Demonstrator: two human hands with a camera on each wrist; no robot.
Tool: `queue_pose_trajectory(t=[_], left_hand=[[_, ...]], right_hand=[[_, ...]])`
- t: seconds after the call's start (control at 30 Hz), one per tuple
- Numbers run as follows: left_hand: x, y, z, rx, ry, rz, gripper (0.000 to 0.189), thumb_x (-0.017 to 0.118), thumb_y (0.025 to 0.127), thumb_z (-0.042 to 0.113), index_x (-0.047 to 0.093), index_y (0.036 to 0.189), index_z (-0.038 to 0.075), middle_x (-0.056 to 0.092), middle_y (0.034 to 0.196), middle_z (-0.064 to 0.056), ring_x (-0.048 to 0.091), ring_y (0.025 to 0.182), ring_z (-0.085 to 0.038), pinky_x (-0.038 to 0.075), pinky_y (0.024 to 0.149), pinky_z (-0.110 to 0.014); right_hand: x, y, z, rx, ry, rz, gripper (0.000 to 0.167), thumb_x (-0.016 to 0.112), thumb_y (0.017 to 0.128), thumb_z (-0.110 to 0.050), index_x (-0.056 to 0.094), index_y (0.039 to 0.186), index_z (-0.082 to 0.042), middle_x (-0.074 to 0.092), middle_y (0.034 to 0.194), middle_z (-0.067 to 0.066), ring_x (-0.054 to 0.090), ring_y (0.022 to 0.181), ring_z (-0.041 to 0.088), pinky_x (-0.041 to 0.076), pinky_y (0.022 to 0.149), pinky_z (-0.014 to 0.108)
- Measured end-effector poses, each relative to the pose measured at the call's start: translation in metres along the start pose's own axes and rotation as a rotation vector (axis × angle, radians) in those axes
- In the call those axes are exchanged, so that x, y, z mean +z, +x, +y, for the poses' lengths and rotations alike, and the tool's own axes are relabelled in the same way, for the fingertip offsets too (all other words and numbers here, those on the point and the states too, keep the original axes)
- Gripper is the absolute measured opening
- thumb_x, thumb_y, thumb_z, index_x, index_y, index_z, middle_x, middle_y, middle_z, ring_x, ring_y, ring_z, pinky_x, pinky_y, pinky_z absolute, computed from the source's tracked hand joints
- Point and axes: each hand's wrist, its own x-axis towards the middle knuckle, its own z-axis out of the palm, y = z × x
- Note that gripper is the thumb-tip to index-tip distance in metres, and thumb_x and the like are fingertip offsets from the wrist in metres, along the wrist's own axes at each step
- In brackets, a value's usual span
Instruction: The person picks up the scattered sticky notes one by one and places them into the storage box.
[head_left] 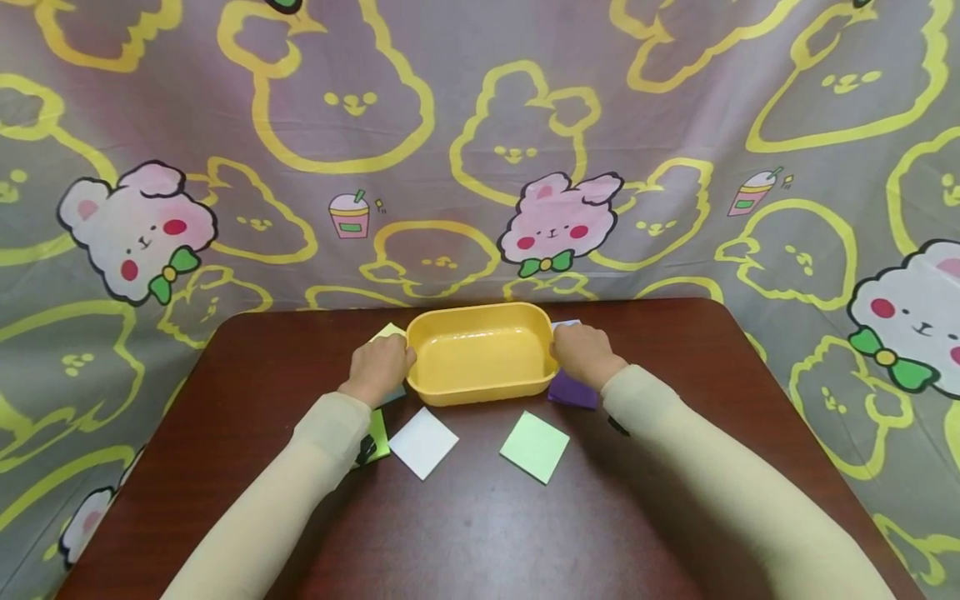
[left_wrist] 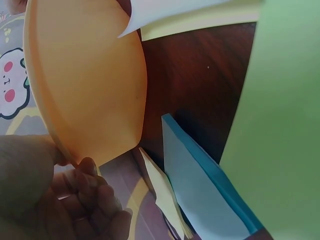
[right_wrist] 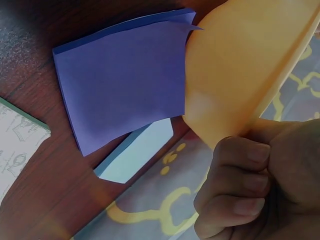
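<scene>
A yellow rectangular plastic basin (head_left: 480,392) with rounded corners sits toward the back of the brown table, its inside bare. My left hand (head_left: 377,367) grips its left end; in the left wrist view the thumb and curled fingers pinch the rim. At the opposite end my right hand (head_left: 587,354) holds the rim, fingers curled under it in the right wrist view. A purple sticky-note pad (right_wrist: 122,85) lies beside the right end, with a pale blue pad (right_wrist: 137,152) behind it. By the left end are a blue pad (left_wrist: 200,175) and a pale yellow pad (left_wrist: 162,187).
In front of the basin lie a white pad (head_left: 423,443) and a light green pad (head_left: 535,447). A brighter green pad (head_left: 378,435) is partly under my left wrist. A patterned cloth (head_left: 450,83) hangs right behind the table's back edge (head_left: 322,311).
</scene>
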Motion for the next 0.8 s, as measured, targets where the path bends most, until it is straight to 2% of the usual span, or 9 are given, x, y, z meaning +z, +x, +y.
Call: queue_pose_trajectory(t=[0.33, 0.57, 0.8], left_hand=[[0.001, 0.003, -0.004, 0.006, -0.016, -0.013, 0.035, 0.050, 0.101, 0.024, 0.056, 0.069, 0.010, 0.056, 0.064, -0.006, 0.056, 0.061, -0.025, 0.044, 0.053, -0.040], [0.002, 0.003, -0.004, 0.005, -0.025, 0.001, 0.035, 0.052, 0.099, 0.023, 0.057, 0.067, 0.010, 0.059, 0.066, -0.008, 0.058, 0.062, -0.027, 0.047, 0.055, -0.044], [0.001, 0.004, -0.005, 0.000, -0.031, -0.019, 0.034, 0.050, 0.100, 0.023, 0.056, 0.068, 0.010, 0.057, 0.066, -0.008, 0.057, 0.062, -0.026, 0.044, 0.054, -0.040]], right_hand=[[0.001, -0.004, -0.002, -0.001, 0.001, -0.023, 0.025, 0.050, 0.101, -0.022, 0.060, 0.085, -0.007, 0.061, 0.078, 0.009, 0.056, 0.070, 0.025, 0.049, 0.062, 0.042], [0.001, -0.007, -0.003, -0.006, 0.008, -0.003, 0.023, 0.054, 0.099, -0.021, 0.060, 0.082, -0.007, 0.061, 0.077, 0.009, 0.055, 0.070, 0.025, 0.050, 0.062, 0.044], [0.002, -0.011, -0.007, -0.014, -0.023, 0.023, 0.021, 0.056, 0.098, -0.020, 0.061, 0.082, -0.006, 0.061, 0.077, 0.010, 0.057, 0.070, 0.026, 0.053, 0.065, 0.049]])
